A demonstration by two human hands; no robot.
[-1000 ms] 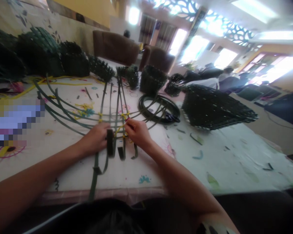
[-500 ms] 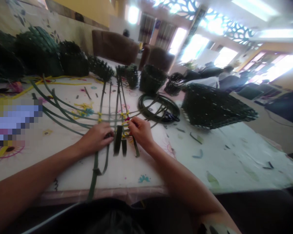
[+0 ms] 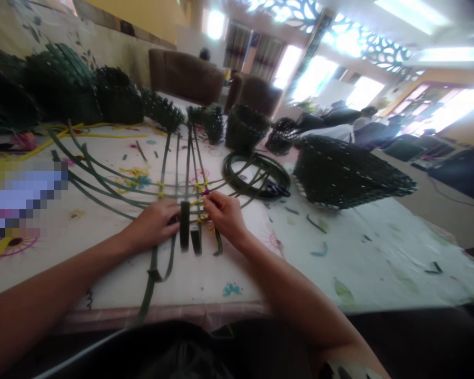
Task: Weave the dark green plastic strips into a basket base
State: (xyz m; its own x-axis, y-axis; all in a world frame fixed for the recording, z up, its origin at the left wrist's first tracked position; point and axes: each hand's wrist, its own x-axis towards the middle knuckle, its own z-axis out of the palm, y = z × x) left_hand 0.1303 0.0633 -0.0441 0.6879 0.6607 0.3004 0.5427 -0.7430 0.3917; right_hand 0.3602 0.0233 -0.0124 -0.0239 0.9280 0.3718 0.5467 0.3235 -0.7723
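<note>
Dark green flat strips (image 3: 102, 181) cross one another on the table as a loose open weave, tied at several crossings with yellow ties (image 3: 160, 189) and one reddish tie (image 3: 206, 192). My left hand (image 3: 154, 225) lies over the left part of the weave, its curled fingers closed on green strips beside an upright strip end (image 3: 185, 226). Across from it, my right hand (image 3: 226, 215) is closed in a pinch, with a yellow strand (image 3: 198, 201) running to its fingertips. Its thumb and fingers cover part of the crossings.
A coil of green strip (image 3: 256, 176) lies behind my right hand. Several dark woven baskets (image 3: 247, 126) line the back, and a large one (image 3: 351, 171) lies at the right. Strip offcuts (image 3: 316, 223) are scattered there. A blurred-out object (image 3: 21, 197) is at the left.
Both hands have shifted slightly to the left. The short strip ends between them have tilted and moved left a little, and more of the yellow strand shows.
</note>
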